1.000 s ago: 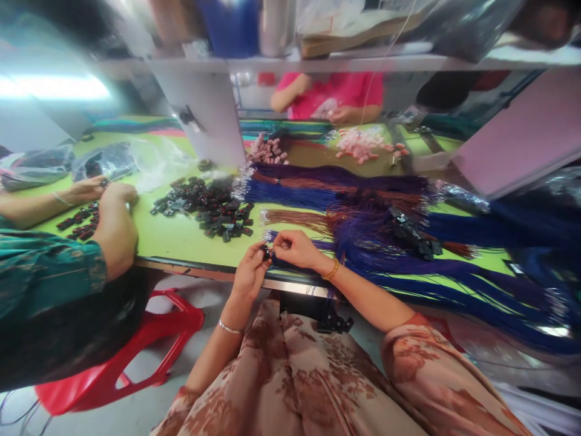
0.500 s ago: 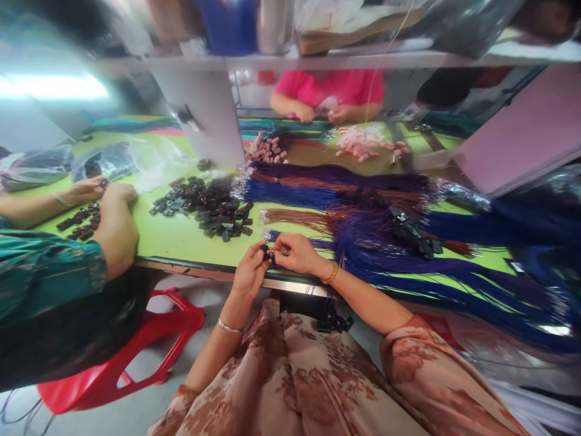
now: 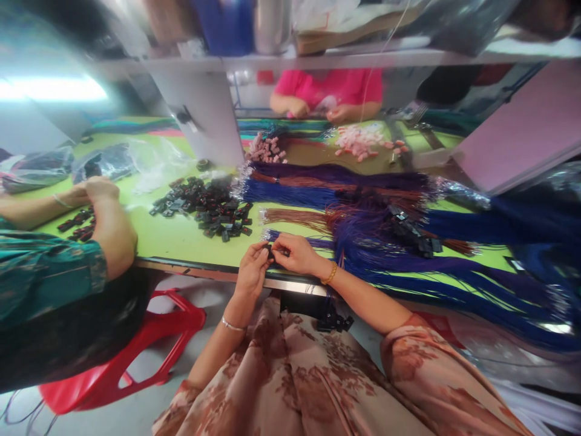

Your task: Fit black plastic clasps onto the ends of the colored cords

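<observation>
Over the table's front edge, my left hand [image 3: 252,270] is closed on a small black connector housing [image 3: 269,252], held between thumb and fingers. My right hand [image 3: 298,254] meets it from the right, its fingers pinched at the housing on what looks like a thin wire, mostly hidden by the fingers. Just beyond my hands lie small bundles of purple wires [image 3: 313,242] and brown wires [image 3: 295,219] with metal-tipped ends. A heap of black connector housings [image 3: 213,203] lies to the left. Several finished-looking black connectors [image 3: 334,321] hang below the edge by my lap.
Long blue wires [image 3: 408,272] spread across the right side of the green table [image 3: 157,239]. A co-worker's hands [image 3: 97,191] work at left, above a red stool [image 3: 177,333]. Another person in pink [image 3: 329,91] sits opposite, near pale pink pieces [image 3: 358,142]. A shelf [image 3: 363,59] crosses overhead.
My two hands have come closer together, and the black housing is now more covered by my fingers. The co-worker's hands at left have shifted slightly left.
</observation>
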A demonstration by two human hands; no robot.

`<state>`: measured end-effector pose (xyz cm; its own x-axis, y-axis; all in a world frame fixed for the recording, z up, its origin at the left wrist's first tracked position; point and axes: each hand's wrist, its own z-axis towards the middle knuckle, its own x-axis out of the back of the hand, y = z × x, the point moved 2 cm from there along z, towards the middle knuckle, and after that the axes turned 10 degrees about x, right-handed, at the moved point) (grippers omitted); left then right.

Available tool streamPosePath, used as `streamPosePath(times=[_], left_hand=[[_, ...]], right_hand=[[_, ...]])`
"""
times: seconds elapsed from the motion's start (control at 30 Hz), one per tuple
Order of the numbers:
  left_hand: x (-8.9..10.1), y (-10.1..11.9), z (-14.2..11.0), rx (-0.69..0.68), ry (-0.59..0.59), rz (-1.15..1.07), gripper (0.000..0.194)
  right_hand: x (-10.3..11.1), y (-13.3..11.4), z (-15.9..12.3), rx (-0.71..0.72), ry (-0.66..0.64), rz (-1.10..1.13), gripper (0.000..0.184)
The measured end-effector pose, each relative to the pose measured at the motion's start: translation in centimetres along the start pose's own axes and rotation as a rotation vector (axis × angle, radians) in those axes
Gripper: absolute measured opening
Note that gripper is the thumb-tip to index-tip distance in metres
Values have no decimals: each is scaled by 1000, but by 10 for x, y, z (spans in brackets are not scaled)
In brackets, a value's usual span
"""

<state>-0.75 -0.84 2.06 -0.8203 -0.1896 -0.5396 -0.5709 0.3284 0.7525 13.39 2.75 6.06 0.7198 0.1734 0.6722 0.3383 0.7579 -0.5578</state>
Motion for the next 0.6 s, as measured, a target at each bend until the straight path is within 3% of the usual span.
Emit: streamPosePath(times=[0.33, 0.43, 0.5, 0.6], left_hand=[[-1, -6, 4, -11, 9, 39, 33], [-1, -7, 11, -3, 11, 23, 31], [0, -7, 16, 2, 16, 13, 31], [1, -8, 20, 18, 18, 6, 31]], right_hand=[[3, 4, 1, -58, -118, -64, 12], [20, 28, 16, -114, -131, -58, 20], [30, 51, 27, -210, -132, -207, 21], [35, 84, 35, -403, -234, -465, 20]])
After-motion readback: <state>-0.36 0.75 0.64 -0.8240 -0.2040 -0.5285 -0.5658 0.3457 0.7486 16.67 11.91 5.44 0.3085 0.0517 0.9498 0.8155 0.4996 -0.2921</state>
